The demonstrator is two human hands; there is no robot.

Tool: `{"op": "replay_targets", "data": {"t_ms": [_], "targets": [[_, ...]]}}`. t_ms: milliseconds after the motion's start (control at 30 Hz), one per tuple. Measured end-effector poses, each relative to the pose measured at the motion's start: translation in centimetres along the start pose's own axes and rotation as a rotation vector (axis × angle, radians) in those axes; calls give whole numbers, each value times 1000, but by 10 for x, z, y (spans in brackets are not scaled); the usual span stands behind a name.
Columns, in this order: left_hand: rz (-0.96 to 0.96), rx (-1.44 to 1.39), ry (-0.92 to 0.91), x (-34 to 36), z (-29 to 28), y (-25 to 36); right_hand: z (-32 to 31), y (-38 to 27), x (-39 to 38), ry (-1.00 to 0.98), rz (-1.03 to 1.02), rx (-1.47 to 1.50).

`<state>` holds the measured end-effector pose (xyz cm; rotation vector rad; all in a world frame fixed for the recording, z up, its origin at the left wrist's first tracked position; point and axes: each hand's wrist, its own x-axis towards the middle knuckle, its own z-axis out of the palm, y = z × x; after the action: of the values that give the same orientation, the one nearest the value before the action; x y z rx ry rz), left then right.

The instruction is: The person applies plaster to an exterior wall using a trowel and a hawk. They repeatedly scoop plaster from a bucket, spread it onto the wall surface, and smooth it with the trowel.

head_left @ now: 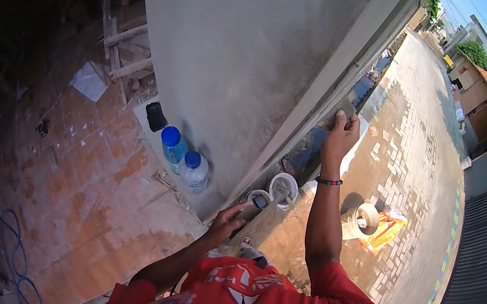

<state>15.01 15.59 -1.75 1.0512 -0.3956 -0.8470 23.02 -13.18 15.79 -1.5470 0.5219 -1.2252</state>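
My right hand [339, 136] is raised at the wall's outer edge, its fingers closed on a small flat grey piece [347, 109] pressed against the grey plastered edge [336, 70]. Whether that piece is a sponge or a scraper cannot be made out. Lower down, my left hand [225, 224] is closed around a flat greyish tool [244, 212], its exact kind unclear. Just beyond the left hand stands a small tub [259, 194] with something dark in it. Beside it is a white bucket [283, 186] holding grey material.
Two bottles with blue caps [193, 161] stand at the wall's foot, near a black item [156, 116]. A wooden ladder-like frame [124, 33] leans left. A blue hose [14, 235] lies on the tiles. Right are a pale bucket [363, 222], an orange sack [387, 233] and a paved street [413, 149].
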Motion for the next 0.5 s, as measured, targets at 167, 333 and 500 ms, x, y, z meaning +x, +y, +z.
{"op": "replay_targets", "data": {"t_ms": [167,333,500], "targets": [[52,30,10,4,-1,-1,16,-81,-2,-38,-304,168],[-16,-52,-25,6,8,8,19,-64,23,-95,-263,18],[86,47,-26,10,7,-3,-16,6,10,-110,199,226]]}}
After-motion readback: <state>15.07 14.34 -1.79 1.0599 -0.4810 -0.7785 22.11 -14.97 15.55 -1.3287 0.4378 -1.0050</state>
